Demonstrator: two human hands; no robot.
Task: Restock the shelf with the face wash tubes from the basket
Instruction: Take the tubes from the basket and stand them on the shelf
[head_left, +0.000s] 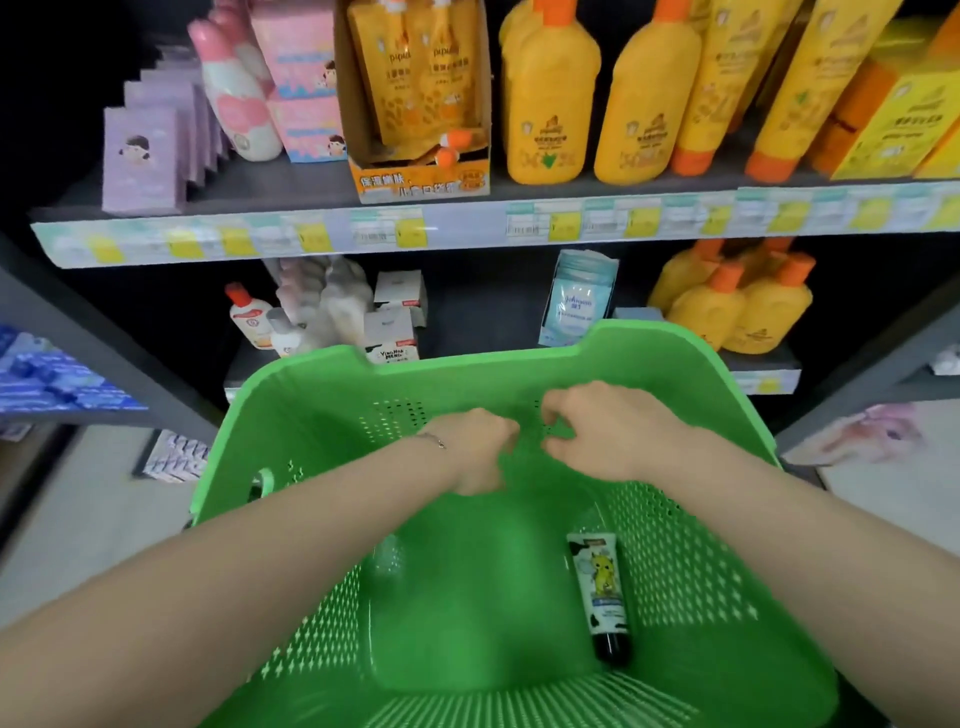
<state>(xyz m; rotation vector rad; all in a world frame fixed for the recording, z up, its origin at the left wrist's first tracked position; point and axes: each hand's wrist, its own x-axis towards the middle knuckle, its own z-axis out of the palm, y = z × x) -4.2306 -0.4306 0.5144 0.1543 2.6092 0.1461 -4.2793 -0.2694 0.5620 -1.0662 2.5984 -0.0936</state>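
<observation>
Hovering over the green basket (322, 405), your left hand (480, 449) and right hand (602, 431) are clenched, empty; one face wash tube (597, 587), label unreadable, lies on its floor. The shelf box (390, 338) reads "YingHua Meng".

Forearms bare; a thin bracelet (434, 440) circles the wrist of the left hand (480, 449).

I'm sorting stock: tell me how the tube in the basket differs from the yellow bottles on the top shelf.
The tube lies flat on the basket floor; the yellow bottles stand upright on the shelf. The tube is white with a black cap; the bottles are yellow with orange caps. The tube is slim; the bottles are broad. Both are capped and printed.
</observation>
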